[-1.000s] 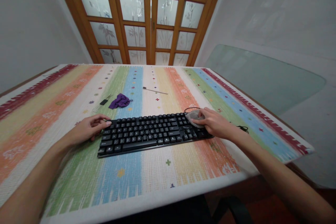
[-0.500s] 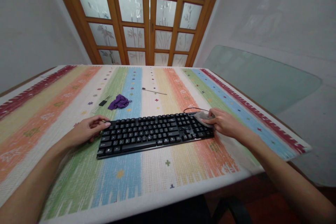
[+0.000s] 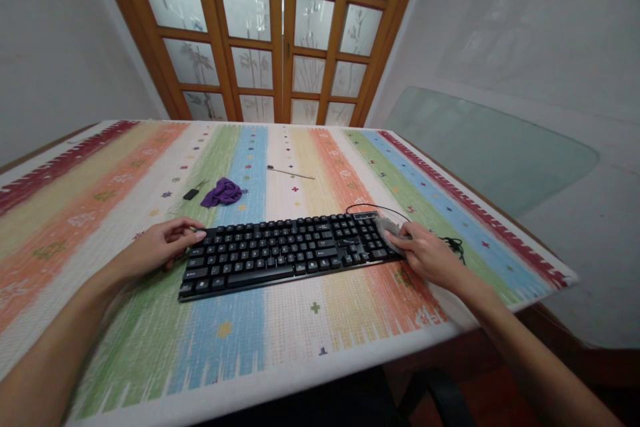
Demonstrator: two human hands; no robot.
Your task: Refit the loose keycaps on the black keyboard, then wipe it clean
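Observation:
A black keyboard (image 3: 270,250) lies on the striped tablecloth in front of me. My left hand (image 3: 167,242) grips its left end, thumb at the upper corner and the other fingers curled at the edge. At the opposite end, my right hand (image 3: 425,250) pinches a grey cloth (image 3: 387,230) and presses it on the keyboard's right edge, over the number keys. Part of the cloth is hidden behind the fingers. The keyboard's black cable (image 3: 370,205) loops from the back edge toward a bundled part (image 3: 454,245) just beyond my right hand.
Behind the keyboard lie a crumpled purple cloth (image 3: 223,192), a small black object (image 3: 191,194) with thin pale ends, and a thin stick with a dark tip (image 3: 291,173), possibly a toothbrush. A black chair armrest (image 3: 440,393) stands below the table's front edge.
My right hand and the grey cloth have moved slightly along the keyboard's right end, uncovering its back right corner. The cable bundle now shows. My left hand keeps its grip.

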